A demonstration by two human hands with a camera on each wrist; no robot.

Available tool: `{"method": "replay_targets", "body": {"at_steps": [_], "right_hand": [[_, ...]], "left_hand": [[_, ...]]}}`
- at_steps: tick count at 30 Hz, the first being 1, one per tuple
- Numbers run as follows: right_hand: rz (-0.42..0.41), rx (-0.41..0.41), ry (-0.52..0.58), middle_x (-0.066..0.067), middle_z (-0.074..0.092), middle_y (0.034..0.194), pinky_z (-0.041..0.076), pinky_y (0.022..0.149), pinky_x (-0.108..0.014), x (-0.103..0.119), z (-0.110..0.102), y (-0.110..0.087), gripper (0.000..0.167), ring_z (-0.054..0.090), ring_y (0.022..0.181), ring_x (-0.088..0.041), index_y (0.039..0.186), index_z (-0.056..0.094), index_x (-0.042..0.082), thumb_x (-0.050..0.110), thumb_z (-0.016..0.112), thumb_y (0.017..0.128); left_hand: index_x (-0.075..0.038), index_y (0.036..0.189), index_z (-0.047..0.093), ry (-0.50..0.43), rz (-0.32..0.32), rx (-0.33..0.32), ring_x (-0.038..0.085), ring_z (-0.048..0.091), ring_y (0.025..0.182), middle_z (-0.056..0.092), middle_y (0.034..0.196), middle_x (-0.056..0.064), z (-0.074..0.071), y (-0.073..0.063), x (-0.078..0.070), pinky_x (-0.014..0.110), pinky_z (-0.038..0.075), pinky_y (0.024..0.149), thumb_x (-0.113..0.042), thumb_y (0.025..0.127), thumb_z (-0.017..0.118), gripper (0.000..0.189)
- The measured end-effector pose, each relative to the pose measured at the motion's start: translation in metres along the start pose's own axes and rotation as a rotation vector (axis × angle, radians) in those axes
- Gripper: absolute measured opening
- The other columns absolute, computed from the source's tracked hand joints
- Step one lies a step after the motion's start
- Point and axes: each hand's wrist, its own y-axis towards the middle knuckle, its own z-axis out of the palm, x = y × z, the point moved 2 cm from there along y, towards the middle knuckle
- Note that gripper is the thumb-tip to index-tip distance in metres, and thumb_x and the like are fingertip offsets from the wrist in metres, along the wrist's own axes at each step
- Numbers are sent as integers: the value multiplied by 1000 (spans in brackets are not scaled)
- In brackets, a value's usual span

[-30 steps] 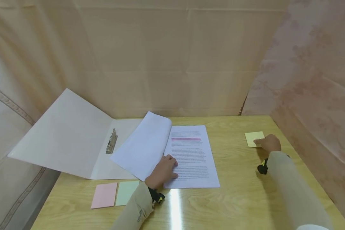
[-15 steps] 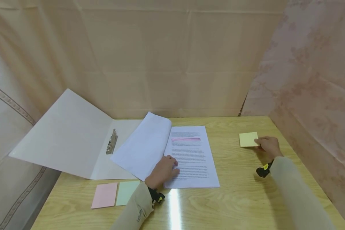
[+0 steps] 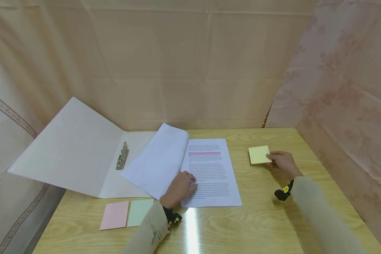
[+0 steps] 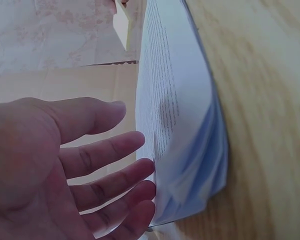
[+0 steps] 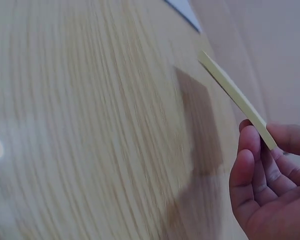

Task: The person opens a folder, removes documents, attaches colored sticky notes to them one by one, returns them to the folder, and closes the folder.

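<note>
Head view: the right hand point(image 3: 282, 164) is pinching the yellow pad point(image 3: 258, 155) right of centre; the left hand point(image 3: 179, 189), lower centre, is resting loosely on the turned-back sheet point(image 3: 160, 158). At left, the folder point(image 3: 76, 148) is lying open. Judged progress: pad pick-up is appearing complete; the pad is not yet touching the printed page point(image 3: 211, 176). Pink lines are marking text too small to read; lettering on the left sleeve point(image 3: 148, 229) is proving unclear.

Left wrist view: relaxed fingers are curving at lower left; print is showing illegibly.

Right wrist view: thumb and fingers are gripping the pad's end at right, above the table point(image 5: 105, 130). No brand is showing.
</note>
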Motion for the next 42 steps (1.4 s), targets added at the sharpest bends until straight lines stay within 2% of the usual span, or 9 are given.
{"method": "replay_targets", "body": {"at_steps": [8, 17, 27, 37, 42], "right_hand": [[-39, 23, 42, 13, 60, 83, 55, 71, -21, 12, 24, -9, 57, 65, 70, -2, 136, 40, -13, 23, 60, 96], [-52, 81, 61, 9, 61, 85, 56, 76, -26, 18, 51, -20, 54, 66, 71, -5, 135, 41, -11, 22, 59, 97], [-80, 130, 84, 5, 59, 84, 56, 73, -26, 30, 80, -35, 52, 65, 70, -8, 135, 39, -12, 17, 58, 97], [-73, 145, 56, 2, 62, 87, 54, 72, -28, 37, 104, -47, 46, 62, 74, -11, 130, 45, -9, 17, 60, 95], [-88, 154, 52, 1, 64, 86, 53, 74, -30, 37, 114, -53, 43, 62, 74, -11, 126, 47, -9, 15, 60, 94]], "left_hand": [[-6, 95, 71, 18, 30, -44, 21, 53, 85, 63, 90, 7, 2, 1, 1, 35, 44, 78, -22, 88, 66, 19], [-8, 95, 71, 22, -6, -48, 19, 52, 85, 64, 93, 6, 5, 1, 1, 33, 44, 78, -25, 89, 66, 19], [-7, 97, 71, -6, -2, -65, 22, 56, 89, 66, 96, 8, 3, 1, -3, 36, 46, 81, -24, 89, 65, 20], [-6, 106, 70, -122, 50, -105, 25, 64, 98, 69, 104, 10, 2, 2, -10, 39, 49, 88, -20, 92, 62, 22], [-6, 112, 69, -227, 72, -114, 20, 65, 94, 70, 104, 8, 3, 4, -16, 32, 52, 82, -21, 94, 60, 24]]}}
